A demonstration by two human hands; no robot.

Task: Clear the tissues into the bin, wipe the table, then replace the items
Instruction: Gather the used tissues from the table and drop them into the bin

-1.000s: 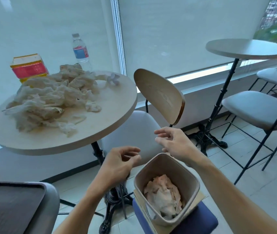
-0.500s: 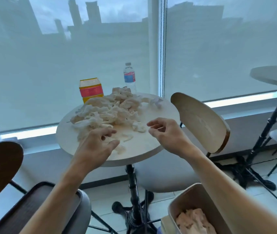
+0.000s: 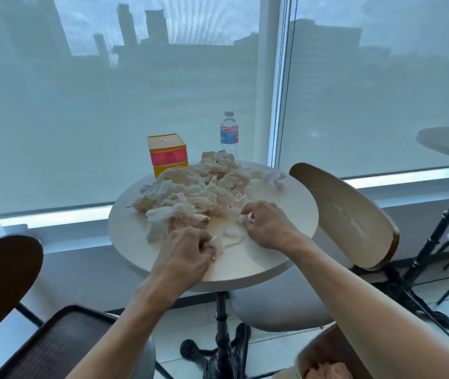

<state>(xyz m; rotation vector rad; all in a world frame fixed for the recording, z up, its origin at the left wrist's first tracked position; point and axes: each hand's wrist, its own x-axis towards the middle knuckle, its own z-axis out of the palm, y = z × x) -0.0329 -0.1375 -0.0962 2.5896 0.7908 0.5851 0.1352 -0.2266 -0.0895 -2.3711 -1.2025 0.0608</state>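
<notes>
Round table (image 3: 258,265): heap of crumpled tissues (image 3: 198,192) across its middle, left hand (image 3: 183,258) and right hand (image 3: 268,225) each clenched around a tissue at the near edge; bin (image 3: 314,354) on floor, lower right.
</notes>
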